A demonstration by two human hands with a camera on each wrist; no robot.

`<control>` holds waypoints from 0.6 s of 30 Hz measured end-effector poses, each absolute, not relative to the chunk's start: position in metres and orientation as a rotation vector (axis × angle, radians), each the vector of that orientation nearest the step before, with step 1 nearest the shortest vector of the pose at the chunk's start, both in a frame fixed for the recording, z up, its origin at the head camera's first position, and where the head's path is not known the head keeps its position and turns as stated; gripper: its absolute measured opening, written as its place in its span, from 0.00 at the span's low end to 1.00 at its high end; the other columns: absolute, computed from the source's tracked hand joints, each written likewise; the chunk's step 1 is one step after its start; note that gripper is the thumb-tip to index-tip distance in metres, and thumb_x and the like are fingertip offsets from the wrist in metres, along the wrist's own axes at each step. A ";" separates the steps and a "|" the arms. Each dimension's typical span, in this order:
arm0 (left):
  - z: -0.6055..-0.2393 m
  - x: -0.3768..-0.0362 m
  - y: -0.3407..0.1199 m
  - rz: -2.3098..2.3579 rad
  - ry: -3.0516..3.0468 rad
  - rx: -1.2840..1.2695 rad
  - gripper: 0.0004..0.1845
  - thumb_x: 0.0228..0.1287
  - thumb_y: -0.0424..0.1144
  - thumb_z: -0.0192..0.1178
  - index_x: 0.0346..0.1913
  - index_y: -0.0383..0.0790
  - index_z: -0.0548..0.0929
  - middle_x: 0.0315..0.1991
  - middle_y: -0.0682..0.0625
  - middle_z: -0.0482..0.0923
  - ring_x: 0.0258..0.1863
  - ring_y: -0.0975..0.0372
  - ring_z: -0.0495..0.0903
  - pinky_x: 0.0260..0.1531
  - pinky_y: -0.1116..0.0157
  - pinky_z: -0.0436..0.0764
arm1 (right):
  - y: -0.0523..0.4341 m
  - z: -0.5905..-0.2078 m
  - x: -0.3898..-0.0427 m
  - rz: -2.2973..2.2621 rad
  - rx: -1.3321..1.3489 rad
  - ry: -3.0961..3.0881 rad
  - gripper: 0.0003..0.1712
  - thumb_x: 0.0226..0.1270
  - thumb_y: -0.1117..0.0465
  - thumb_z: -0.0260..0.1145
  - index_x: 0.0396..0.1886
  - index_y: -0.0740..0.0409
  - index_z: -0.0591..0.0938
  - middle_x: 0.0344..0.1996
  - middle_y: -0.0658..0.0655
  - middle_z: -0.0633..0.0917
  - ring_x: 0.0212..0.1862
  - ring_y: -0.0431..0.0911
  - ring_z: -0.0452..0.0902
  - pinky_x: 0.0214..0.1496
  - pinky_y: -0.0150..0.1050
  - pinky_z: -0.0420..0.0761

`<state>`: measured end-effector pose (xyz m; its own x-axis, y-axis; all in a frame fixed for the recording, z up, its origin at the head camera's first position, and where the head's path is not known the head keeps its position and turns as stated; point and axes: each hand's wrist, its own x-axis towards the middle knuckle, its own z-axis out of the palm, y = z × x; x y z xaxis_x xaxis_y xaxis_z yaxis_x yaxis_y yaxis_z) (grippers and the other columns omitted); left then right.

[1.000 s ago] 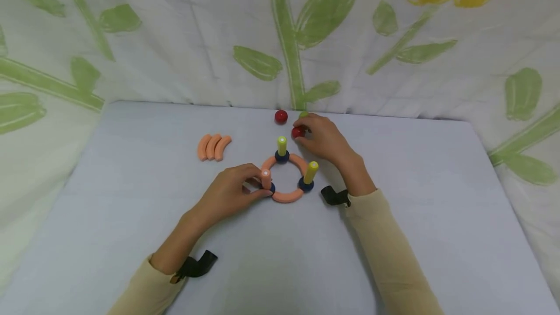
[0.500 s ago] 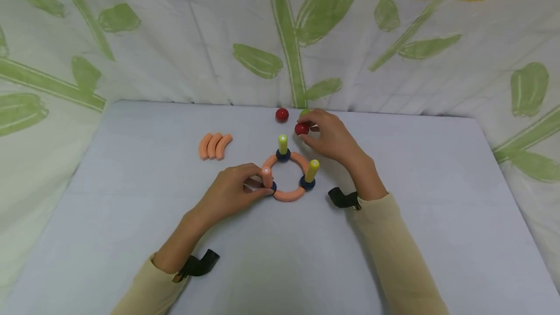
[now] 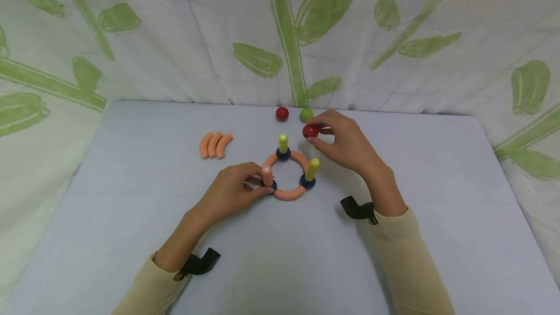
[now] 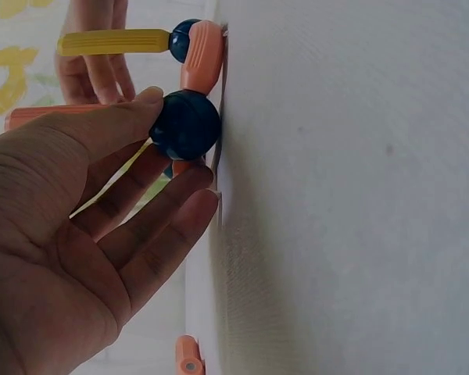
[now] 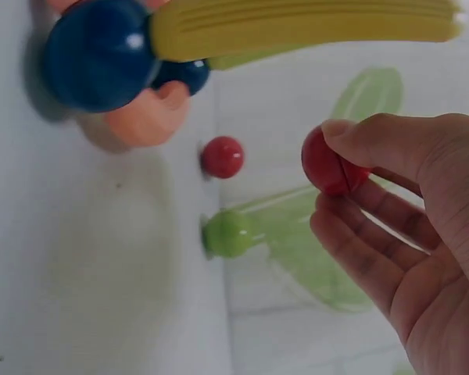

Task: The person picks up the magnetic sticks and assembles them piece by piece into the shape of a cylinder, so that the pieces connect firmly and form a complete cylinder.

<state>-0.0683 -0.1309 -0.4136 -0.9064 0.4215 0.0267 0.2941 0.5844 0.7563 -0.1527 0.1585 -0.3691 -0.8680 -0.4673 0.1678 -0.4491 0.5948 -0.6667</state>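
Observation:
In the head view, a ring of curved orange rods (image 3: 289, 194) and dark blue balls lies on the table, with three straight rods standing up from the balls. The far rod (image 3: 283, 144) is yellow-green, the right rod (image 3: 312, 170) yellow, the left rod (image 3: 267, 177) orange. My left hand (image 3: 234, 188) pinches the left blue ball (image 4: 186, 125) between thumb and fingers, low at the table. Behind the ring's right side, my right hand (image 3: 347, 142) holds a red ball (image 5: 328, 162) by thumb and fingertips, raised off the surface.
A second red ball (image 3: 282, 113) and a green ball (image 3: 306, 114) sit near the table's back edge. To the left of the ring, several curved orange rods (image 3: 213, 145) lie side by side. A white curtain (image 3: 183, 52) with painted plants hangs behind the table.
My right hand has lifted the red ball and drawn it rightward, bringing the green ball into full view. My left hand keeps its pinch at the ring's left ball.

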 end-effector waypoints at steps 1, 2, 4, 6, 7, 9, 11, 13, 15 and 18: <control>-0.413 -0.068 -0.131 1.224 2.652 0.599 0.08 0.65 0.41 0.76 0.41 0.53 0.86 0.45 0.59 0.89 0.46 0.65 0.92 0.46 0.64 0.90 | 0.159 -0.366 -0.151 -1.167 -0.810 2.792 0.20 0.69 0.65 0.75 0.59 0.59 0.85 0.53 0.58 0.86 0.56 0.51 0.87 0.62 0.50 0.87; -0.413 -0.068 -0.131 1.223 2.649 0.595 0.08 0.65 0.41 0.76 0.41 0.53 0.86 0.45 0.59 0.89 0.46 0.65 0.92 0.46 0.64 0.90 | 0.160 -0.363 -0.148 -1.180 -0.823 2.802 0.20 0.69 0.65 0.75 0.59 0.59 0.85 0.53 0.57 0.86 0.56 0.51 0.87 0.61 0.50 0.88; -0.413 -0.068 -0.131 1.226 2.647 0.593 0.08 0.65 0.41 0.76 0.41 0.54 0.86 0.45 0.59 0.89 0.46 0.65 0.92 0.45 0.64 0.90 | 0.161 -0.356 -0.143 -1.217 -0.851 2.817 0.20 0.68 0.65 0.76 0.59 0.58 0.85 0.53 0.56 0.87 0.56 0.49 0.87 0.61 0.48 0.88; -0.414 -0.068 -0.131 1.232 2.647 0.600 0.08 0.65 0.41 0.76 0.42 0.53 0.86 0.45 0.59 0.89 0.47 0.64 0.92 0.45 0.64 0.90 | 0.162 -0.350 -0.138 -1.253 -0.874 2.823 0.20 0.67 0.65 0.77 0.58 0.58 0.86 0.53 0.55 0.87 0.55 0.47 0.87 0.60 0.45 0.88; -0.414 -0.068 -0.131 1.234 2.647 0.601 0.08 0.65 0.41 0.76 0.42 0.53 0.86 0.45 0.59 0.89 0.47 0.64 0.92 0.45 0.64 0.90 | 0.162 -0.347 -0.136 -1.269 -0.884 2.824 0.20 0.67 0.65 0.77 0.58 0.58 0.86 0.53 0.55 0.87 0.55 0.46 0.87 0.60 0.44 0.88; -0.414 -0.069 -0.130 1.244 2.642 0.604 0.08 0.65 0.41 0.76 0.42 0.53 0.86 0.45 0.58 0.89 0.47 0.63 0.92 0.45 0.64 0.90 | 0.162 -0.342 -0.130 -1.305 -0.900 2.817 0.20 0.66 0.65 0.77 0.58 0.57 0.85 0.53 0.54 0.87 0.55 0.45 0.86 0.59 0.42 0.88; -0.413 -0.069 -0.130 1.257 2.631 0.608 0.08 0.64 0.40 0.77 0.42 0.52 0.87 0.45 0.57 0.89 0.47 0.63 0.92 0.45 0.63 0.90 | 0.161 -0.338 -0.124 -1.343 -0.920 2.799 0.21 0.66 0.67 0.77 0.57 0.58 0.85 0.52 0.53 0.87 0.55 0.44 0.86 0.59 0.42 0.88; -0.413 -0.069 -0.130 1.271 2.616 0.605 0.08 0.64 0.39 0.76 0.42 0.51 0.87 0.45 0.56 0.89 0.47 0.62 0.92 0.46 0.63 0.90 | 0.159 -0.334 -0.119 -1.382 -0.949 2.775 0.21 0.65 0.68 0.77 0.57 0.58 0.85 0.52 0.53 0.87 0.55 0.44 0.86 0.59 0.41 0.88; -0.413 -0.069 -0.130 1.286 2.598 0.603 0.08 0.65 0.39 0.76 0.42 0.50 0.87 0.45 0.56 0.89 0.47 0.62 0.92 0.47 0.63 0.90 | 0.155 -0.331 -0.113 -1.423 -0.983 2.745 0.22 0.65 0.70 0.77 0.57 0.59 0.85 0.52 0.54 0.87 0.55 0.45 0.86 0.59 0.41 0.88; -0.412 -0.067 -0.133 1.280 2.594 0.581 0.08 0.65 0.39 0.76 0.42 0.50 0.87 0.45 0.56 0.89 0.47 0.63 0.92 0.48 0.63 0.90 | 0.147 -0.329 -0.105 -1.462 -1.037 2.696 0.23 0.64 0.70 0.77 0.58 0.59 0.85 0.53 0.54 0.86 0.56 0.44 0.86 0.60 0.40 0.88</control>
